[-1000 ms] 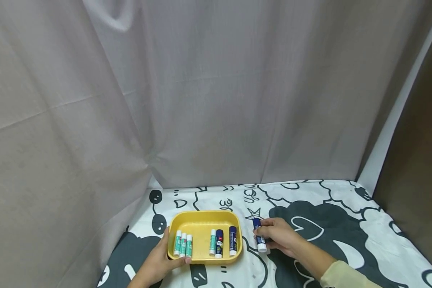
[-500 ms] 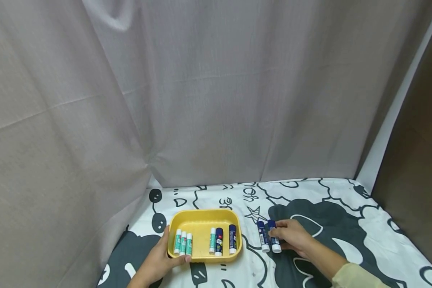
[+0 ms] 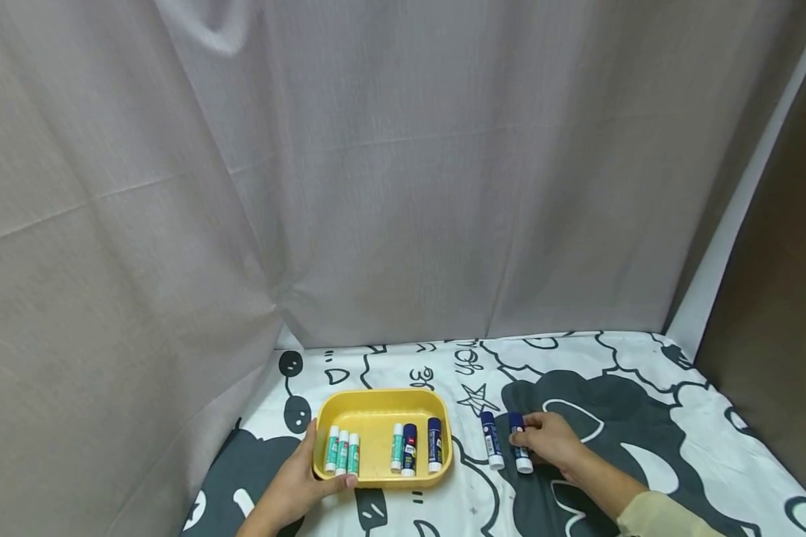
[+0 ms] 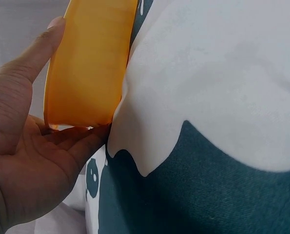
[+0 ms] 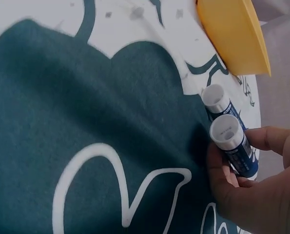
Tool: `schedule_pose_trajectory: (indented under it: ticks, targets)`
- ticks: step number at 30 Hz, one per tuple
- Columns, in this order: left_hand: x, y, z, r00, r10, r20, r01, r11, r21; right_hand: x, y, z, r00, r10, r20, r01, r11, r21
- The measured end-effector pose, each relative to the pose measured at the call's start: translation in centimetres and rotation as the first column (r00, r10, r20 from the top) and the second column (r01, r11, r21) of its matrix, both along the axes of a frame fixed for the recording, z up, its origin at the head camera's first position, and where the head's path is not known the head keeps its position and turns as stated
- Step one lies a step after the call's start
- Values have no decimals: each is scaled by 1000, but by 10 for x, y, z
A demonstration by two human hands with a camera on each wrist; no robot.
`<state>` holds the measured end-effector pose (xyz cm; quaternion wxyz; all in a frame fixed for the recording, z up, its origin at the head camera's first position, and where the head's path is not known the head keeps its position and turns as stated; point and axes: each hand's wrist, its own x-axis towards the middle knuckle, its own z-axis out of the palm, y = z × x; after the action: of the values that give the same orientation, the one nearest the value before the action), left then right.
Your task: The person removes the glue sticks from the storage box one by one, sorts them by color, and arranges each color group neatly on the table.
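Note:
My left hand (image 3: 295, 485) grips a yellow tray (image 3: 376, 421) at its left corner, thumb on the front rim; the left wrist view shows fingers (image 4: 88, 146) curled under the tray wall (image 4: 93, 63). Between thumb and fingers, my right hand (image 3: 557, 445) pinches a blue glue stick (image 3: 524, 464) with a white end, on the cloth right of the tray. A matching glue stick (image 3: 492, 441) lies just left of it, with a small gap. Inside the tray are several green-and-white glue sticks (image 3: 343, 451) and two dark blue ones (image 3: 434, 446).
A white cloth (image 3: 470, 492) with dark cartoon prints covers the surface. Grey curtain (image 3: 403, 186) hangs behind it and along the left. A brown panel (image 3: 779, 298) stands at the right.
My right hand has shifted right. Earlier only one glue stick showed beside it; now two lie side by side, and the held one has moved away from the other. Left hand and tray stay put.

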<state>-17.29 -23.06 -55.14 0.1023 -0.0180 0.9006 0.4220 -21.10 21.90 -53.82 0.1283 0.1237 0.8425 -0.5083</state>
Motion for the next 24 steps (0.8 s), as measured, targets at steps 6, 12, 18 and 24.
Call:
schedule_pose_trajectory:
  ticks: [6,12,18,24]
  targets:
    - [0,2,0,1000,12,8,-12,1000,-12,-2,-1,-2,999,17,-41,-12,994,107]
    - [0,3,2,1000,25,18,-24,999,-21,-2,-2,-4,992,67,-107,-36,962,272]
    - [1,2,1,1000,19,8,-19,1000,-9,-5,-6,-3,991,82,-108,-37,931,364]
    - [0,2,2,1000,12,0,-12,1000,-4,-5,-5,-3,990,85,-111,-35,921,389]
